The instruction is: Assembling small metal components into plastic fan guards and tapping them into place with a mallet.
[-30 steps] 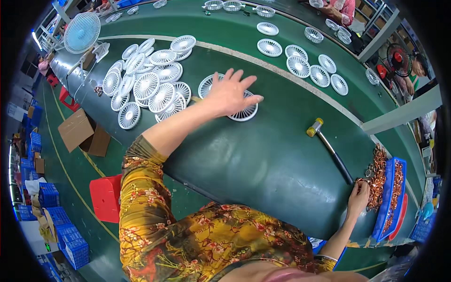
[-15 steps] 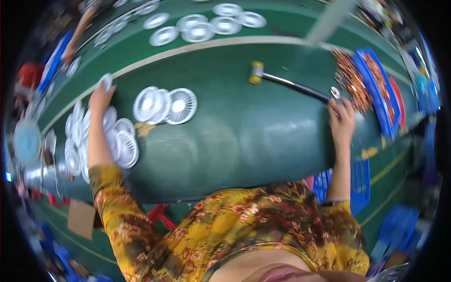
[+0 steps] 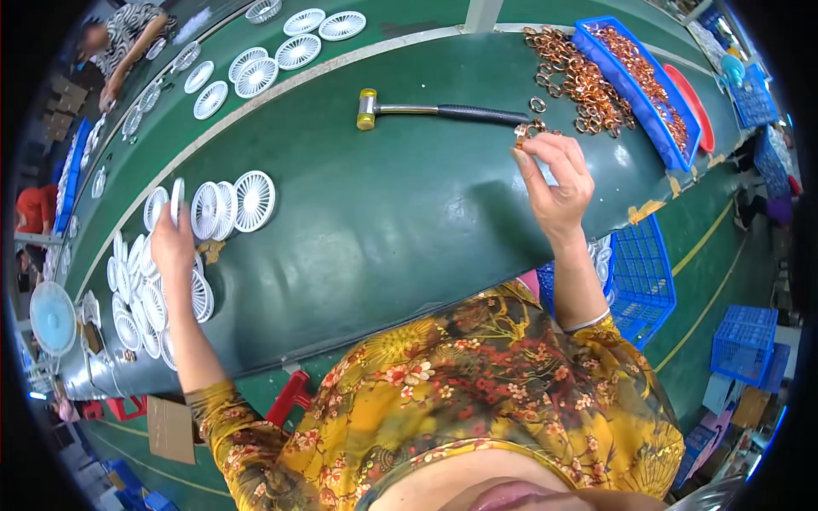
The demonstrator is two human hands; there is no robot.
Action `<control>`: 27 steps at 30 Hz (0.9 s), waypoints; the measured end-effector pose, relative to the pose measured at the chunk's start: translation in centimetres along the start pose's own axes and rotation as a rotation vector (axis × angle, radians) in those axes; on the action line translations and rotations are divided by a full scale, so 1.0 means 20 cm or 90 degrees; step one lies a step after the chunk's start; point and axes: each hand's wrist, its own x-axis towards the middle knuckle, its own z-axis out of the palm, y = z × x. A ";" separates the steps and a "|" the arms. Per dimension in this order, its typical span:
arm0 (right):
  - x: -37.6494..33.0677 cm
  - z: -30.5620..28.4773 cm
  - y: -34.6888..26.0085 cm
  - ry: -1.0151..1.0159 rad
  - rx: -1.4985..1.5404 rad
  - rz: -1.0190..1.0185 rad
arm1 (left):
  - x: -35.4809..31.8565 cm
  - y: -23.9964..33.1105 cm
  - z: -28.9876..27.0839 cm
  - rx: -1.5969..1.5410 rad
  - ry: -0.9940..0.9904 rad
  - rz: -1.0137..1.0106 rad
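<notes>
Blue tray [image 3: 615,83] holds copper rings [image 3: 648,68]; more loose beside it. Right hand [image 3: 555,180] pinches copper ring [image 3: 521,132]. Left hand [image 3: 172,243] grips white fan grille [image 3: 177,200] upright.

Grilles [image 3: 162,281] at left of the table [image 3: 383,221], mallet [image 3: 443,110] upper centre, rings [image 3: 579,81] upper right beside tray [image 3: 648,102].

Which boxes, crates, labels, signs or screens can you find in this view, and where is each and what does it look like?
Blue tray: table's far right, long, holding copper rings.
Blue crate: under the table's right edge, latticed.
Blue crates: floor, far right, stacked.
Cardboard box: floor, lower left, brown, flat-sided.
Red crate: floor beneath the table edge.
No labels, signs or screens can be made out.
</notes>
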 end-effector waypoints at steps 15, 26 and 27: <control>-0.09 -0.31 -0.04 -0.019 0.282 -0.120 | -0.92 1.73 -0.15 -1.067 -0.244 -0.008; -0.20 -0.32 0.01 -0.153 0.268 -0.009 | -1.12 1.87 -0.13 -0.779 -0.100 0.090; -0.22 -0.32 0.00 -0.153 0.273 -0.011 | -1.14 1.85 -0.12 -0.731 -0.077 0.128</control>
